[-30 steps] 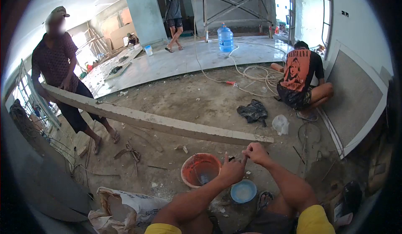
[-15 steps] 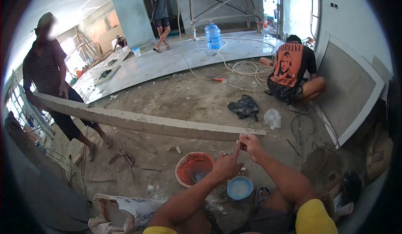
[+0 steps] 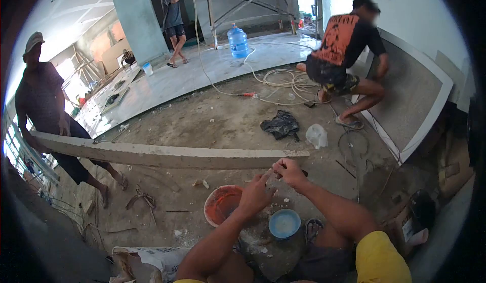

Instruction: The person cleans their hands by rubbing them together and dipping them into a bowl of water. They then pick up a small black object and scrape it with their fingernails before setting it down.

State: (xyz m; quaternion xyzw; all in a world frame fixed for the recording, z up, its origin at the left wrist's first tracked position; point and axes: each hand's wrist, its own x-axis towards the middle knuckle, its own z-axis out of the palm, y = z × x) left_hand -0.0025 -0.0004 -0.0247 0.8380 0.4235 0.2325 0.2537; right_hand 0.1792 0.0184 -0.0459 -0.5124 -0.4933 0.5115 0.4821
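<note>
Over dusty ground (image 3: 167, 116), with glossy flooring (image 3: 169, 85) and a grey-green pillar (image 3: 137, 17) beyond, the left hand (image 3: 255, 196) and right hand (image 3: 289, 172) seem to touch, whether gripping anything I cannot tell.

Black-shirted worker (image 3: 340, 47) raised from low squat, head turned right, leaning toward framed panel (image 3: 412, 93)

Camera wearer in a yellow short-sleeved top, dark shorts and open footwear.
The right sleeve (image 3: 383, 260) is plain, bright yellow; the left sleeve (image 3: 190, 281) barely shows. Shorts (image 3: 324, 264) look charcoal. One sandal (image 3: 314, 228) has pale-edged dark straps. Both forearms are uncovered.
</note>
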